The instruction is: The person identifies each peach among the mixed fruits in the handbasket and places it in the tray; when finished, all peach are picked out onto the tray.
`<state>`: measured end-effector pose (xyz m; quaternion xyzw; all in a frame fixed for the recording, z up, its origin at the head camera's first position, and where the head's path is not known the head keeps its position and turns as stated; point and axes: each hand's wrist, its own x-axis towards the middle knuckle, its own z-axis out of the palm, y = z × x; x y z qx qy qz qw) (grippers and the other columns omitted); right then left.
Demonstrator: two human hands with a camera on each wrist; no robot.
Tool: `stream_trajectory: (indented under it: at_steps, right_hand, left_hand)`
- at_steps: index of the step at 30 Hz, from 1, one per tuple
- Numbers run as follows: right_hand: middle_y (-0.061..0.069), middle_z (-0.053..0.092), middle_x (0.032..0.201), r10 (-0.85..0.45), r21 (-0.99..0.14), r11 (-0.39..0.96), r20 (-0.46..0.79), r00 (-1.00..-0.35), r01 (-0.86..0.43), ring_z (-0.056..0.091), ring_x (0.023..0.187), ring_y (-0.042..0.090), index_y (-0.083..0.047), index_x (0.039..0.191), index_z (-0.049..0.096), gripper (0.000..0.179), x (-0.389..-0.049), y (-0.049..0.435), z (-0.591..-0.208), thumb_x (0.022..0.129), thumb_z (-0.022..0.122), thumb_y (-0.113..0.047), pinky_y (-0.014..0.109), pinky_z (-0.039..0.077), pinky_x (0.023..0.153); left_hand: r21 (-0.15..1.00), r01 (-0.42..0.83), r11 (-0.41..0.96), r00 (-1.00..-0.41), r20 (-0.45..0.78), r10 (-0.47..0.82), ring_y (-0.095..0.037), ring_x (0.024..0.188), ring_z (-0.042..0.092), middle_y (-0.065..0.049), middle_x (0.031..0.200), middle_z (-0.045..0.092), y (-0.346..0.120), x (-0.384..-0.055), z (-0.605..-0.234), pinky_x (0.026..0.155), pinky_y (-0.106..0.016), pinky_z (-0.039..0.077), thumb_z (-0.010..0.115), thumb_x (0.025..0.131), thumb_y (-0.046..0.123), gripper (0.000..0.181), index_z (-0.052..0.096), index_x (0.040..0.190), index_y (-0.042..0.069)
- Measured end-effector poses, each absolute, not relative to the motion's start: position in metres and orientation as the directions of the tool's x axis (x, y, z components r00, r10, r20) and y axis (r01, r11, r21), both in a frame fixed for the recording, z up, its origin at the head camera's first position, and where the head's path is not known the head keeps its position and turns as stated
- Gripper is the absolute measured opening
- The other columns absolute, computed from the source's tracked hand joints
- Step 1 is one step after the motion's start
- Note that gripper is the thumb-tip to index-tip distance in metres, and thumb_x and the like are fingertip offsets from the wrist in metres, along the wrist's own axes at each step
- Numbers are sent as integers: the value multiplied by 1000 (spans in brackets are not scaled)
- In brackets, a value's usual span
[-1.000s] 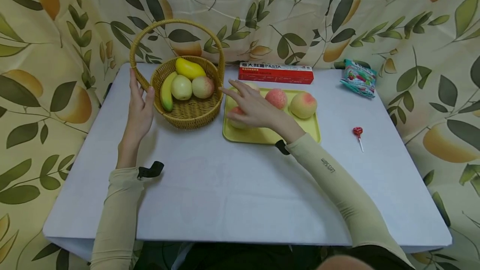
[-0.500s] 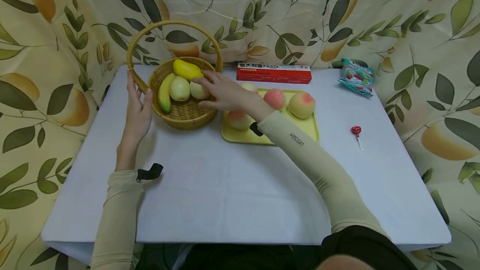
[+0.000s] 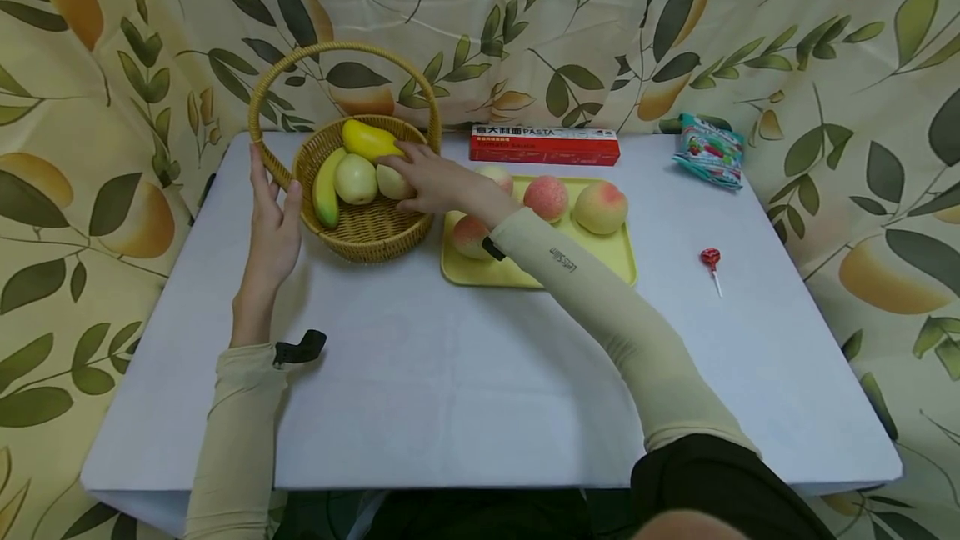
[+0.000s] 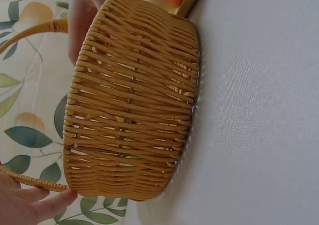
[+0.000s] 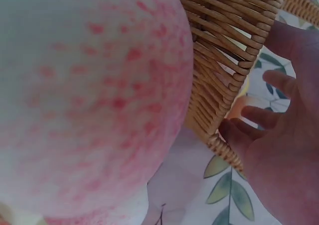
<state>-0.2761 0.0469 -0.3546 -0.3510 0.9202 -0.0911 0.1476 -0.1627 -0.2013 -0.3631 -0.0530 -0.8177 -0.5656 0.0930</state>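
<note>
A wicker basket with an arched handle stands at the left back of the table. Inside lie a green-yellow banana, a pale green round fruit, a yellow mango-like fruit and a peach. My left hand rests with fairly straight fingers against the basket's left side, by the handle's foot. My right hand reaches over the right rim, thumb on the near side of the peach and fingers on its far side; part of the peach is hidden. In the right wrist view, the rim hides some fingertips.
Right of the basket is a yellow tray bearing several peaches, one close to the right wrist camera. Behind it lies a red pasta box. A teal snack bag and a red lollipop lie farther right.
My right hand has moved left from above the tray into the basket and onto the peach, then nearly stopped there. The left hand has stayed at the basket's side.
</note>
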Motion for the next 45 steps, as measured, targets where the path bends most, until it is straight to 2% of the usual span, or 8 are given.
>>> stream_trajectory:
  at_steps: [6, 9, 12, 23, 32, 39, 45]
  right_hand:
    - [20, 4, 173, -651, -258, 759, -261, -713, -598, 8, 161, 41, -22, 164, 17, 79, -283, 35, -361, 102, 63, -39, 56, 21, 130]
    - [21, 6, 172, -636, -235, 772, -282, -718, -591, 11, 160, 42, -23, 164, 17, 79, -285, 30, -365, 102, 63, -38, 56, 21, 129]
    - [21, 9, 171, -616, -208, 788, -295, -731, -580, 16, 158, 42, -25, 162, 18, 77, -287, 26, -368, 101, 64, -37, 56, 25, 128]
    - [25, 41, 153, -616, -72, 784, -210, -759, -617, 40, 145, 44, -23, 154, 28, 61, -290, 24, -371, 103, 62, -25, 54, 48, 111]
    - [27, 47, 145, -655, -77, 753, -178, -734, -653, 46, 137, 43, -20, 149, 31, 59, -282, 27, -368, 101, 66, -25, 52, 49, 109]
    - [24, 49, 143, -670, -108, 742, -156, -725, -662, 49, 131, 39, -23, 150, 32, 60, -274, 32, -365, 101, 66, -27, 49, 49, 108]
    - [18, 51, 139, -655, -183, 753, -107, -748, -632, 49, 126, 35, -25, 149, 37, 59, -267, 45, -354, 99, 68, -31, 48, 51, 103]
  left_hand:
    - [913, 211, 349, -973, 232, -18, -37, 161, 4, -1, 174, -14, -202, -163, -364, 130, -58, 10, 38, 111, 38, 76, -13, 165, 22]
    - [912, 211, 351, -973, 229, -12, -37, 161, 5, -1, 174, -14, -203, -164, -364, 130, -57, 11, 38, 111, 39, 77, -13, 165, 22]
    - [911, 209, 356, -974, 226, -6, -38, 161, 6, 0, 174, -15, -203, -165, -364, 130, -56, 12, 39, 110, 40, 78, -13, 165, 21]
    - [909, 217, 356, -972, 236, -10, -41, 160, 7, -2, 174, -14, -200, -164, -363, 129, -60, 12, 38, 111, 39, 77, -12, 165, 19]
    - [898, 220, 380, -970, 244, -16, -35, 161, 7, 1, 174, -14, -204, -167, -369, 131, -56, 11, 38, 111, 40, 77, -12, 165, 20]
    - [908, 202, 368, -975, 222, -13, -39, 161, 6, 0, 174, -15, -204, -166, -369, 130, -59, 13, 38, 110, 40, 77, -13, 165, 21]
    - [910, 199, 364, -975, 219, -16, -41, 160, 6, -1, 174, -14, -202, -162, -362, 129, -60, 12, 39, 110, 42, 78, -13, 165, 22]
